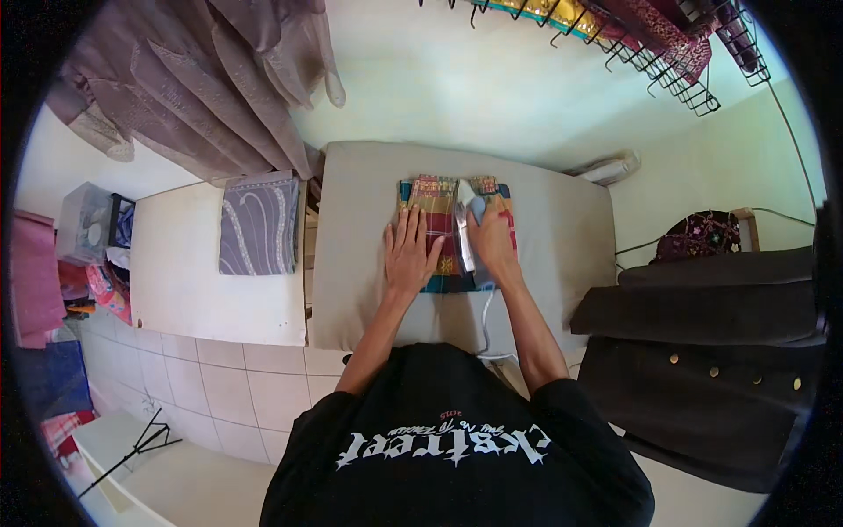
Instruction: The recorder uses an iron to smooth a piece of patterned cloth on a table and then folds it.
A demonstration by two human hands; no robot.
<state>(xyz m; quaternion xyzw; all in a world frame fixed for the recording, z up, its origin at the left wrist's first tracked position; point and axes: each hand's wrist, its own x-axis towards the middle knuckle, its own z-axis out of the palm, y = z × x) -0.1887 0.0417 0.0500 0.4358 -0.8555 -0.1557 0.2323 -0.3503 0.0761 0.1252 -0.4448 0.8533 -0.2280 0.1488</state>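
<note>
A folded plaid cloth (445, 279) in red, yellow and green lies flat on a grey padded ironing surface (369, 184). My right hand (493, 241) is closed round the handle of a clothes iron (464, 228), which rests on the right half of the cloth with its tip pointing away from me. From the iron's rear a pale cord (486, 316) runs back toward my body. Pressed flat on the cloth's left part, with fingers stretched out, is my left hand (408, 257). The iron's soleplate is hidden.
To the left, a folded grey patterned cloth (259, 224) lies on a white table (176, 272). A brown curtain (202, 79) hangs at the far left. Dark garments (694, 351) hang at the right. A black wire rack (606, 44) with fabrics is at the upper right.
</note>
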